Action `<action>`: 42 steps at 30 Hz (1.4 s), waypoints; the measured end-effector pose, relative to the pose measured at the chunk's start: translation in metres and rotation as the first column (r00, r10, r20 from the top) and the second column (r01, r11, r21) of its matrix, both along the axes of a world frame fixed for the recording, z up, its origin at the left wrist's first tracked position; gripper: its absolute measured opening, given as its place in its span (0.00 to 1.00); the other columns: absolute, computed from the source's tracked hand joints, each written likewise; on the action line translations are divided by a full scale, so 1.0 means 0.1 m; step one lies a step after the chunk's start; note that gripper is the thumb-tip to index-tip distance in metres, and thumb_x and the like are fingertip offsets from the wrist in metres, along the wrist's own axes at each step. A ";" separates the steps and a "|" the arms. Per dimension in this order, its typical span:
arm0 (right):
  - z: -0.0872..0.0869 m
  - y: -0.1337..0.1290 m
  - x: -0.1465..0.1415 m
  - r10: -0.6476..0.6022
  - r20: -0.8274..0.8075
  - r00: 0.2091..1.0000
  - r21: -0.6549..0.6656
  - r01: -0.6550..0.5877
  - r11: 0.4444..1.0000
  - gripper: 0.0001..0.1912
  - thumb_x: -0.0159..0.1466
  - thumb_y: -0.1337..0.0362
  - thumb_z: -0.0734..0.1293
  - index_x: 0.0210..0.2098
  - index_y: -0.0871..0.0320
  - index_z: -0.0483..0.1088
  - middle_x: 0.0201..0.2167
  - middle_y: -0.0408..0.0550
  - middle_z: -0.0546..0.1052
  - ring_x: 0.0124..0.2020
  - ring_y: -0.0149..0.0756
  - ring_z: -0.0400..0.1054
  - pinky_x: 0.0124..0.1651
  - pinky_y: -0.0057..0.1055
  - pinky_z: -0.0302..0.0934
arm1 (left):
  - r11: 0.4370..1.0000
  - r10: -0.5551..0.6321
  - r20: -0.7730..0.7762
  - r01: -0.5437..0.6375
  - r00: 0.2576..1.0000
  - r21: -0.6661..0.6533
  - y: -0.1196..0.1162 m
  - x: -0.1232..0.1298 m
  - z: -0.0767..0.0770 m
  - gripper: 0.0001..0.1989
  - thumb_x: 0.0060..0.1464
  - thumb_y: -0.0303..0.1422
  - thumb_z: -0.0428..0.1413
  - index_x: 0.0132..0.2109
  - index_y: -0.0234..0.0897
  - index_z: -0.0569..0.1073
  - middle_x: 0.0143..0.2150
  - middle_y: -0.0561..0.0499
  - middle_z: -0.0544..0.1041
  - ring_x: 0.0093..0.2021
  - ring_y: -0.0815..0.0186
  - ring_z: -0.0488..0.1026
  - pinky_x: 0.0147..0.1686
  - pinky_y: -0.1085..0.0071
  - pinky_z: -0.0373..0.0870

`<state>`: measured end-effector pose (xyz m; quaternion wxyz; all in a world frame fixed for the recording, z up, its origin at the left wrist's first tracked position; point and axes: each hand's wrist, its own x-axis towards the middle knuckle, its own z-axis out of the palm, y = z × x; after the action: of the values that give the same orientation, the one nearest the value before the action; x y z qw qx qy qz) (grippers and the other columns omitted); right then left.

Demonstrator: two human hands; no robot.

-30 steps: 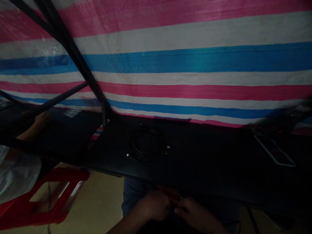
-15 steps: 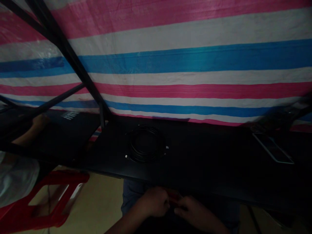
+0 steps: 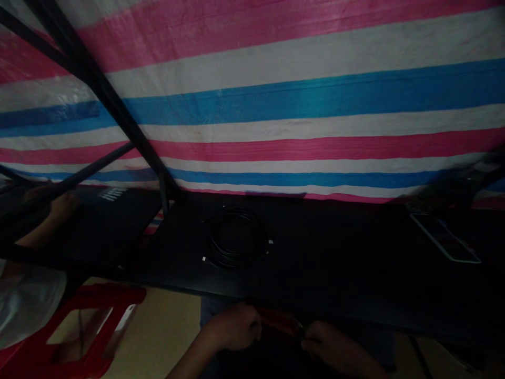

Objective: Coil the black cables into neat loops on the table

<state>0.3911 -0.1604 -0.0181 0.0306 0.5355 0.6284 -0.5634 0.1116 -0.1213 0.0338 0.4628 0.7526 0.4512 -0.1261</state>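
"Red object (image 3: 278,321), where is it?"
"Low, just below the tabletop (image 3: 335,263) edge, between both hands."
"And the hands?"
"Left hand (image 3: 232,327) clamps one end; right hand (image 3: 335,343) meets the other, grip too dark to tell."

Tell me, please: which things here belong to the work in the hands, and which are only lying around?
In use:
left hand
right hand
red object

Lying around:
coiled black cable
phone
black table
red stool
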 end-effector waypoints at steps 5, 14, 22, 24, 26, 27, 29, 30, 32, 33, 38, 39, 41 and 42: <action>0.16 0.01 -0.22 0.033 -0.046 0.998 0.032 -0.032 0.999 0.14 0.65 0.63 0.62 0.33 0.60 0.79 0.34 0.47 0.78 0.34 0.35 0.69 0.34 0.27 0.57 | 0.996 -0.060 -0.063 0.056 0.996 -0.066 -0.05 0.07 -0.01 0.16 0.54 0.25 0.51 0.40 0.42 0.83 0.42 0.48 0.85 0.40 0.60 0.80 0.37 0.70 0.71; -0.08 -0.21 -0.43 0.119 -0.198 0.973 -0.121 -0.145 0.982 0.06 0.59 0.62 0.69 0.28 0.56 0.76 0.22 0.38 0.69 0.25 0.30 0.61 0.28 0.25 0.51 | 0.910 -0.397 -0.110 0.376 0.911 -0.171 -0.23 0.04 -0.04 0.13 0.51 0.33 0.59 0.43 0.43 0.85 0.36 0.49 0.84 0.24 0.64 0.72 0.21 0.71 0.58; 0.53 0.04 -0.13 0.043 -0.300 0.953 -0.182 -0.102 0.978 0.18 0.62 0.53 0.66 0.22 0.59 0.71 0.18 0.38 0.63 0.22 0.27 0.55 0.26 0.25 0.47 | 0.957 -0.113 0.150 0.148 0.982 -0.249 0.02 -0.09 0.71 0.14 0.60 0.39 0.57 0.31 0.39 0.82 0.24 0.55 0.75 0.22 0.71 0.65 0.23 0.74 0.56; 0.66 0.06 -0.10 0.045 -0.290 0.956 -0.156 -0.094 0.983 0.19 0.61 0.53 0.66 0.21 0.59 0.69 0.18 0.38 0.63 0.23 0.28 0.55 0.27 0.26 0.47 | 0.953 -0.115 0.206 0.167 0.972 -0.252 0.09 -0.11 0.87 0.16 0.62 0.39 0.56 0.30 0.38 0.81 0.22 0.56 0.73 0.21 0.72 0.63 0.23 0.74 0.56; 0.75 0.07 -0.07 0.026 -0.279 0.960 -0.087 -0.052 0.995 0.20 0.62 0.51 0.64 0.21 0.58 0.68 0.20 0.40 0.64 0.25 0.30 0.58 0.30 0.27 0.50 | 0.966 -0.125 0.201 0.165 0.972 -0.198 0.14 -0.12 1.00 0.14 0.62 0.37 0.56 0.31 0.38 0.81 0.23 0.56 0.73 0.22 0.73 0.63 0.23 0.74 0.55; 0.77 0.08 -0.06 0.008 -0.278 0.961 -0.045 -0.022 0.999 0.21 0.62 0.50 0.63 0.21 0.58 0.68 0.21 0.41 0.65 0.27 0.31 0.59 0.32 0.28 0.51 | 0.973 -0.131 0.188 0.162 0.973 -0.163 0.16 -0.12 1.05 0.12 0.61 0.34 0.56 0.33 0.38 0.81 0.24 0.56 0.73 0.23 0.72 0.65 0.24 0.75 0.55; 0.77 0.11 -0.01 0.002 -0.285 0.958 0.007 0.000 1.000 0.23 0.63 0.47 0.61 0.22 0.58 0.67 0.23 0.42 0.65 0.29 0.33 0.60 0.34 0.29 0.51 | 0.983 -0.141 0.165 0.158 0.976 -0.096 0.20 -0.12 1.13 0.09 0.60 0.30 0.56 0.36 0.39 0.81 0.28 0.55 0.76 0.27 0.71 0.68 0.26 0.75 0.57; 0.75 0.13 0.03 0.003 -0.286 0.958 0.018 0.002 1.000 0.24 0.64 0.45 0.60 0.23 0.58 0.66 0.23 0.42 0.65 0.29 0.33 0.59 0.34 0.30 0.51 | 0.987 -0.137 0.158 0.148 0.978 -0.061 0.23 -0.12 1.16 0.09 0.61 0.31 0.56 0.38 0.39 0.81 0.30 0.55 0.78 0.29 0.71 0.70 0.28 0.75 0.59; 0.71 0.17 0.12 0.004 -0.279 0.960 0.018 0.001 1.000 0.27 0.64 0.41 0.59 0.23 0.57 0.64 0.23 0.41 0.62 0.27 0.32 0.56 0.33 0.30 0.50 | 0.994 -0.105 0.162 0.102 0.981 0.029 0.28 -0.12 1.20 0.11 0.64 0.34 0.53 0.42 0.39 0.81 0.34 0.53 0.80 0.33 0.69 0.73 0.32 0.75 0.62; 0.69 0.19 0.17 0.004 -0.274 0.962 0.016 0.001 1.000 0.28 0.64 0.39 0.58 0.23 0.57 0.63 0.23 0.40 0.60 0.27 0.32 0.54 0.32 0.29 0.49 | 0.994 -0.090 0.172 0.078 0.981 0.078 0.31 -0.13 1.23 0.13 0.66 0.35 0.51 0.44 0.39 0.80 0.36 0.52 0.80 0.35 0.68 0.74 0.34 0.74 0.63; 0.84 0.26 0.40 0.038 -0.231 0.972 0.057 -0.025 0.998 0.30 0.66 0.38 0.59 0.24 0.57 0.64 0.23 0.40 0.62 0.28 0.31 0.56 0.34 0.29 0.52 | 0.988 -0.141 0.241 0.123 0.960 0.089 0.44 -0.12 1.35 0.10 0.64 0.31 0.53 0.42 0.39 0.81 0.35 0.54 0.81 0.34 0.69 0.75 0.35 0.74 0.64; 0.90 0.28 0.45 0.045 -0.223 0.974 0.058 -0.032 0.998 0.30 0.67 0.38 0.59 0.24 0.57 0.64 0.23 0.40 0.62 0.28 0.31 0.56 0.34 0.29 0.52 | 0.987 -0.154 0.240 0.141 0.958 0.071 0.46 -0.11 1.37 0.10 0.63 0.31 0.55 0.41 0.40 0.81 0.34 0.54 0.81 0.33 0.69 0.75 0.34 0.75 0.63; 1.01 0.32 0.53 0.046 -0.195 0.980 0.060 -0.035 0.998 0.30 0.67 0.38 0.59 0.24 0.57 0.65 0.23 0.40 0.62 0.27 0.31 0.56 0.33 0.29 0.52 | 0.987 -0.162 0.206 0.155 0.965 0.050 0.50 -0.08 1.36 0.10 0.63 0.32 0.55 0.40 0.40 0.81 0.33 0.55 0.80 0.31 0.70 0.74 0.31 0.75 0.62; 1.05 0.34 0.57 0.039 -0.173 0.984 0.069 -0.027 0.997 0.30 0.67 0.38 0.59 0.24 0.58 0.66 0.23 0.40 0.62 0.27 0.30 0.56 0.32 0.29 0.51 | 0.986 -0.166 0.176 0.161 0.970 0.043 0.53 -0.05 1.34 0.10 0.63 0.32 0.54 0.39 0.40 0.81 0.32 0.55 0.80 0.30 0.70 0.73 0.29 0.74 0.61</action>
<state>0.4484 -0.1261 0.0868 -0.0329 0.4744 0.6558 -0.5863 0.1064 -0.0686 0.1678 0.4787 0.8021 0.3457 -0.0891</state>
